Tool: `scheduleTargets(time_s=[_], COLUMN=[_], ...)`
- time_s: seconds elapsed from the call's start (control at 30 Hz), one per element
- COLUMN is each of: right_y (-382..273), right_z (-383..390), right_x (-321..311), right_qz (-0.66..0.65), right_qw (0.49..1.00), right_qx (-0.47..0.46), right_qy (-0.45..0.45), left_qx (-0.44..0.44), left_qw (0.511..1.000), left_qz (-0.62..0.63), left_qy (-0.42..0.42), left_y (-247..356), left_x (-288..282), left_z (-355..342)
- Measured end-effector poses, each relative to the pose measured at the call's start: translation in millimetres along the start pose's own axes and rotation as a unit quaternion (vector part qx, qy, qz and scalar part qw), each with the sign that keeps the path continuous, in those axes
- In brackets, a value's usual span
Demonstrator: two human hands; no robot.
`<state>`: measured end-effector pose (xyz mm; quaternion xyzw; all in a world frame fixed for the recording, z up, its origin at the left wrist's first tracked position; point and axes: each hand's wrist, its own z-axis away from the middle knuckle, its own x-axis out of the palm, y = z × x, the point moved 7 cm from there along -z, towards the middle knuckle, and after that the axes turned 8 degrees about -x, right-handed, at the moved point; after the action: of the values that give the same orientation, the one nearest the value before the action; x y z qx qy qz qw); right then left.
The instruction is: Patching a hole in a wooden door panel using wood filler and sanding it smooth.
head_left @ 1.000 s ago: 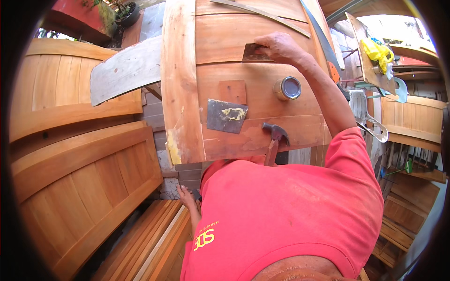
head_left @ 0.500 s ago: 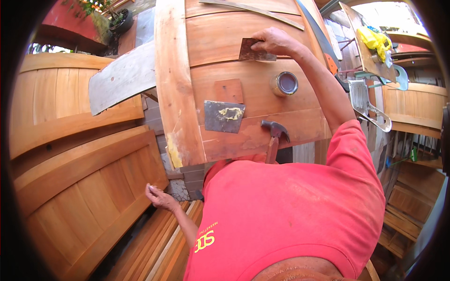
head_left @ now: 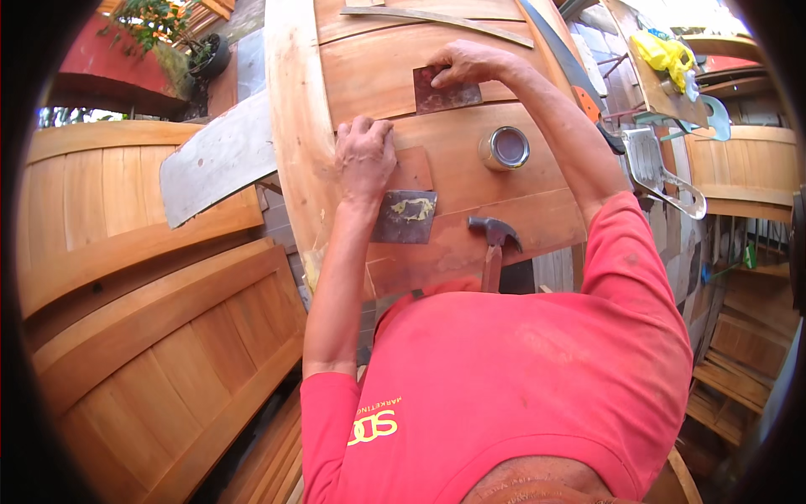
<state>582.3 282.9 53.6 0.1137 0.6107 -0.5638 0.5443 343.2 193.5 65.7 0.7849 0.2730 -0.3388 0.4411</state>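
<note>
My right hand [head_left: 457, 64] grips a dark, stained flat scraper plate [head_left: 445, 94] by its upper edge, over a groove of the wooden panel [head_left: 395, 59]. My left hand [head_left: 364, 155] is closed over the panel where its pale left stile meets the boards. Its fingers are bent and pressed together, and whatever they may hold is hidden. Just below that hand lies a grey metal plate [head_left: 406, 217] bearing a smear of yellowish putty. It partly covers a reddish-brown wooden piece [head_left: 411, 168]. An open tin can [head_left: 506, 149] stands right of these.
A claw hammer [head_left: 494, 239] lies near the panel's close edge. Along the right side rests a handsaw [head_left: 579, 88] with an orange handle. A thin wooden strip [head_left: 437, 23] crosses the far part. Wooden doors [head_left: 168, 361] lean at left; a white plastic chair [head_left: 651, 168] stands at right.
My left hand has risen from beside the leaning doors onto the panel. My right hand, still gripping the scraper plate, has shifted slightly left and away from me.
</note>
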Motion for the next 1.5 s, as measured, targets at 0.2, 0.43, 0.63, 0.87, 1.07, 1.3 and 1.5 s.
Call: scheduleTargets(time_s=[0.2,0.43,0.63,0.87,1.07,1.3,1.5], right_y=[10.1,14.6,20.3,29.0,29.7,27.8,9.8], right_z=[8.4,5.8,2.4,-0.5,-0.1,2.5,2.5], right_x=[1.9,2.3,6.9,14.0,15.4,12.9,4.9], right_qz=[-0.018,-0.030,-0.048,-0.116,-0.152,-0.156,-0.061], right_qw=[1.000,1.000,0.999,0.992,0.988,0.987,0.998], right_qx=[0.024,-0.005,0.008,0.002,-0.009,0.002,-0.021], right_qy=[0.002,0.003,-0.020,-0.042,-0.041,-0.026,0.001], left_qx=[-0.023,-0.058,-0.101,-0.105,-0.119,-0.119,-0.120], left_qw=[0.998,0.994,0.988,0.985,0.980,0.985,0.985], left_qz=[-0.012,-0.020,-0.007,-0.004,0.009,0.003,-0.019], left_qy=[-0.051,-0.090,-0.114,-0.135,-0.158,-0.123,-0.122], left_y=[1.8,1.8,-7.7,-5.0,-8.7,-3.0,0.6], left_x=[26.2,33.4,39.2,42.1,45.4,43.4,44.1], left_z=[-20.0,-27.9,-30.9,-36.5,-37.3,-30.4,-34.2])
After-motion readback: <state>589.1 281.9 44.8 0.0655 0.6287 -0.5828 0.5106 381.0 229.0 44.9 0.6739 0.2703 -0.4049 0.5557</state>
